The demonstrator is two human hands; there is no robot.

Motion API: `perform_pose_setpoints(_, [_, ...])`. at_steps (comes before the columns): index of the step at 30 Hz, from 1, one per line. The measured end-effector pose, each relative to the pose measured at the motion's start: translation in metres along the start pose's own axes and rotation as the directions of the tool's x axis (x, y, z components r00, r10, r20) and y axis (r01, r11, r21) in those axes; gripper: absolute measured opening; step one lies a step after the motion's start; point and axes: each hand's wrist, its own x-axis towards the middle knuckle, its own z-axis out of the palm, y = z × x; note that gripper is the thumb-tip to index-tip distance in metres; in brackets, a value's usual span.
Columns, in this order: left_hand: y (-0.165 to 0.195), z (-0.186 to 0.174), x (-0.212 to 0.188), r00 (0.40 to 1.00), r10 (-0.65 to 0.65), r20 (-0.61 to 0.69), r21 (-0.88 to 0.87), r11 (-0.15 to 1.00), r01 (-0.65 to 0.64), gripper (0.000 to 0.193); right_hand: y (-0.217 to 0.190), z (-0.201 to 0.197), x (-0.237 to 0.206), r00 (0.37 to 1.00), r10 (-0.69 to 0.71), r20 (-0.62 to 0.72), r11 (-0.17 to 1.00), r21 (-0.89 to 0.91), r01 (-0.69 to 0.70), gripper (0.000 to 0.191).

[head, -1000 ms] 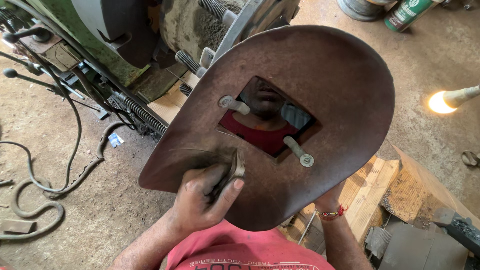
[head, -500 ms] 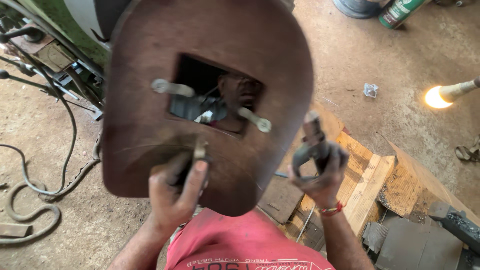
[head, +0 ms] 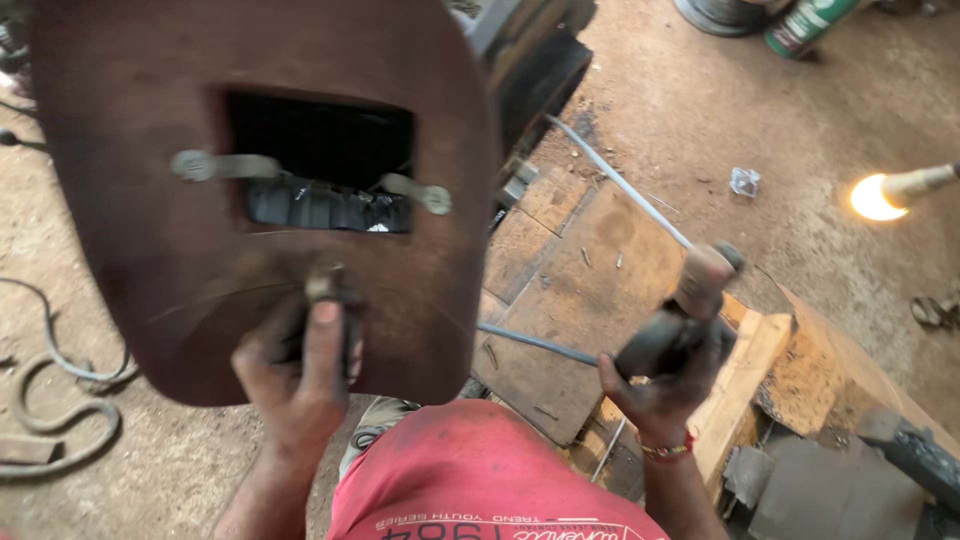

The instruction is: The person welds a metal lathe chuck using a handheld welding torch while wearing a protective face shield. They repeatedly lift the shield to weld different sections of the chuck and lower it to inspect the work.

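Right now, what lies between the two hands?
In the head view, between left hand and right hand: a flat rusty plate, a thin rod across it.

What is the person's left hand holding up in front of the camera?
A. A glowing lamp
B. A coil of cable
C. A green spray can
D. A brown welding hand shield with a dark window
D: the left hand grips the handle at the back of the brown welding hand shield, whose dark rectangular window sits above the fingers.
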Motion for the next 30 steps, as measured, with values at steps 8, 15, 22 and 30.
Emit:
perform_pose_setpoints(8, [0.006, -0.002, 0.002, 1.0, 0.016, -0.02, -0.085, 0.996, -0.018, 0.033, -0.007, 0.015, 0.016, 0.999, -0.013, 0.045, 0.995, -0.101, 0.018, 0.092])
perform_pose_setpoints(15, [0.008, 0.0, 0.003, 0.999, -0.033, -0.024, -0.077, 0.997, 0.031, 0.033, -0.013, 0.019, 0.024, 0.992, -0.055, 0.11, 0.989, -0.129, 0.069, 0.094])
perform_pose_setpoints(22, [0.012, 0.003, 0.008, 0.999, -0.037, 0.026, -0.005, 0.999, 0.037, 0.035, -0.015, 0.019, 0.025, 0.991, -0.044, 0.125, 0.989, -0.132, 0.061, 0.094])
perform_pose_setpoints(30, [0.017, 0.015, 0.01, 0.944, -0.003, 0.331, 0.218, 0.973, -0.073, 0.027, -0.002, 0.023, 0.018, 0.992, -0.055, 0.111, 0.992, -0.103, 0.067, 0.097])
